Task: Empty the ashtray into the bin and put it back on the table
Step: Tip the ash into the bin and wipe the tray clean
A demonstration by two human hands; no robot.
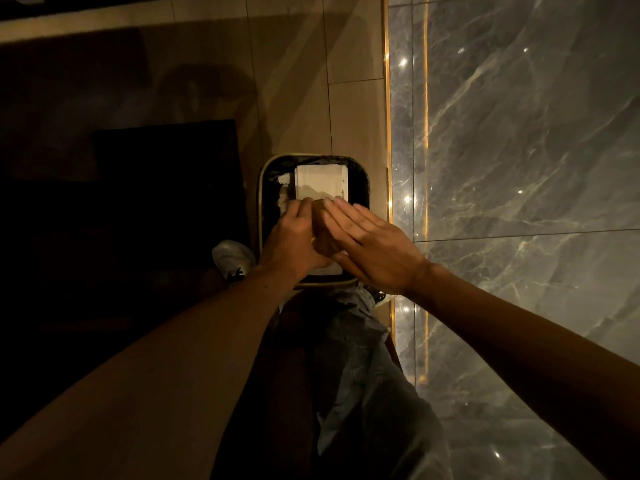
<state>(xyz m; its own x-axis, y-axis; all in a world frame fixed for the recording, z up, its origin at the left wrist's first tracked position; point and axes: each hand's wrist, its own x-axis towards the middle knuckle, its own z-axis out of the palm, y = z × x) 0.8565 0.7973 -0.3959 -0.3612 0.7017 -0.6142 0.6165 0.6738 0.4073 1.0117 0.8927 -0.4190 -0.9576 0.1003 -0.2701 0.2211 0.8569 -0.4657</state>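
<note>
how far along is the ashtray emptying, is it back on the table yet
Not back yet. Already done: the ashtray has been carried to the bin and is over its opening. In hand: the left hand grips it on edge while the right hand lies flat against it, fingers open. Whether the contents have dropped is unclear. Left: returning it to the table, which is not in view.

Glossy marble wall [519,150]; white paper [320,181].

Left hand [294,233] gripping, right hand [367,244] flat, fingers extended
</note>
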